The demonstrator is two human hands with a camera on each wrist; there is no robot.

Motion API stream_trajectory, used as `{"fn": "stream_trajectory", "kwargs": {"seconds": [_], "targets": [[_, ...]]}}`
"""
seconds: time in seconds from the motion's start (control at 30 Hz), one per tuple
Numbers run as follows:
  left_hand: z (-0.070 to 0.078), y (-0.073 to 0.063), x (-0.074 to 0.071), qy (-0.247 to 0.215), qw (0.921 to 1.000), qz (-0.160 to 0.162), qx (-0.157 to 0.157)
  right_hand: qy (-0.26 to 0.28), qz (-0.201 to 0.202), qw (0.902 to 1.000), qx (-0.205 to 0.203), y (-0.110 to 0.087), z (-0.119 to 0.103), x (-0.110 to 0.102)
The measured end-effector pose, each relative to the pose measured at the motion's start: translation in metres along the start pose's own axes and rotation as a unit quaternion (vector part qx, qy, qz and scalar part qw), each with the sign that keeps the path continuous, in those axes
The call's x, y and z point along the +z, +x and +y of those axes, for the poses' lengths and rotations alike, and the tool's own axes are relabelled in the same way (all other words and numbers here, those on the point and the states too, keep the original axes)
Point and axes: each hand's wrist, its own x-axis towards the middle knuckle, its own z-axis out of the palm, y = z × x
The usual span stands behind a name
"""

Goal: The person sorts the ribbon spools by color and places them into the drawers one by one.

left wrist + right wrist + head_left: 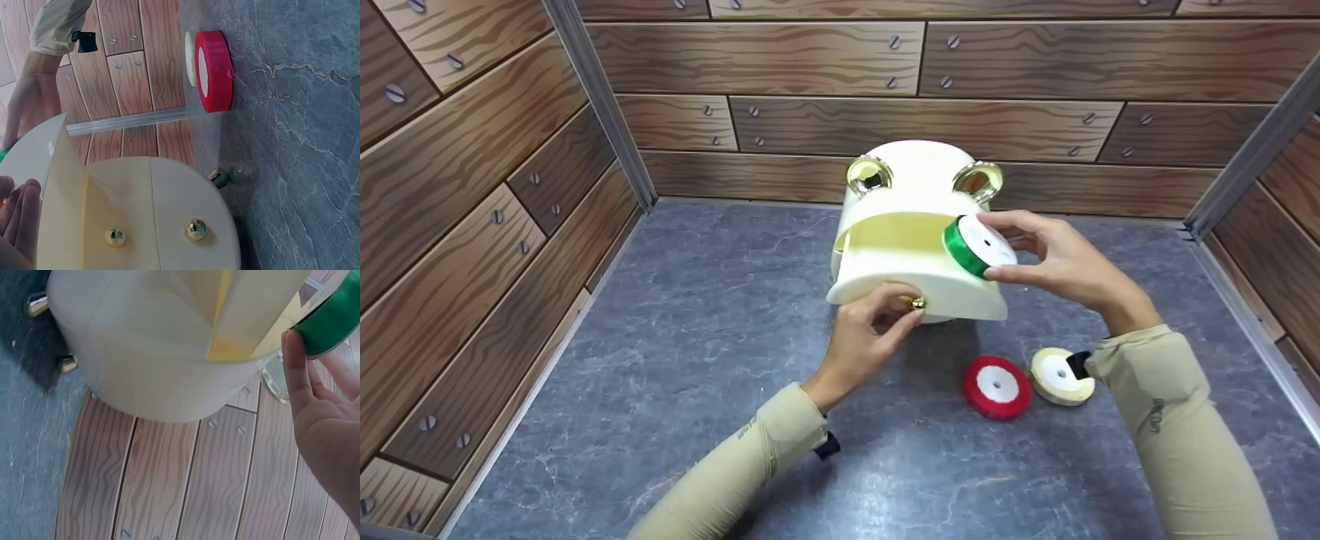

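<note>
My left hand (864,334) pinches the small gold knob (917,304) on the front of a cream drawer (877,292). That drawer is pulled out of a rounded cream cabinet (922,161) with two gold ear-like rings on top. In my right hand (1065,262), fingers and thumb grip the edges of a green ribbon spool (964,251), held tilted over the drawer's right side. The left wrist view shows more gold knobs (196,229) on the lower front of the cabinet. Whatever lies inside the drawer is hidden.
A red ribbon spool (976,394) and a cream ribbon spool (1044,388) lie side by side on the grey marbled surface (697,337), in front of the cabinet and near my right sleeve. Wood-patterned walls (810,60) stand behind and at both sides.
</note>
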Motion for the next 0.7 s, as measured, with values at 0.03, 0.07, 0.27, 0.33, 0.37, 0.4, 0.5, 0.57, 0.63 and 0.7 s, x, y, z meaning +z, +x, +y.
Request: {"fn": "stream_trajectory", "kwargs": {"seconds": [0.03,0.07,0.27,0.33,0.37,0.4,0.5,0.57,0.63,0.7], "targets": [[0.0,0.0,0.0,0.001,1.0,0.0,0.001,-0.001,0.001,1.0,0.001,0.001,-0.001,0.001],[0.0,0.0,0.0,0.002,1.0,0.001,0.002,-0.001,0.002,1.0,0.003,0.002,-0.002,0.002],[0.0,-0.001,-0.001,0.013,0.9999,0.001,0.002,-0.007,0.015,0.9998,0.012,0.006,-0.004,0.007],[0.0,-0.002,-0.002,0.015,0.9999,0.0,0.001,-0.012,0.022,0.9995,0.017,0.007,-0.004,0.009],[0.0,-0.002,-0.002,0.016,0.9999,0.0,0.0,-0.014,0.025,0.9994,0.02,0.007,-0.005,0.009],[0.0,-0.003,-0.002,0.017,0.9999,0.0,0.0,-0.016,0.028,0.9992,0.022,0.007,-0.005,0.01],[0.0,-0.003,-0.002,0.019,0.9998,0.0,0.002,-0.023,0.034,0.9987,0.029,0.008,-0.006,0.012],[0.0,-0.003,-0.002,0.019,0.9998,-0.001,0.003,-0.023,0.038,0.9985,0.033,0.008,-0.007,0.014],[0.0,-0.003,-0.002,0.019,0.9998,-0.001,0.004,-0.019,0.041,0.9982,0.038,0.008,-0.008,0.015],[0.001,-0.003,-0.002,0.018,0.9998,-0.001,0.004,-0.017,0.043,0.9979,0.044,0.007,-0.008,0.016]]}}
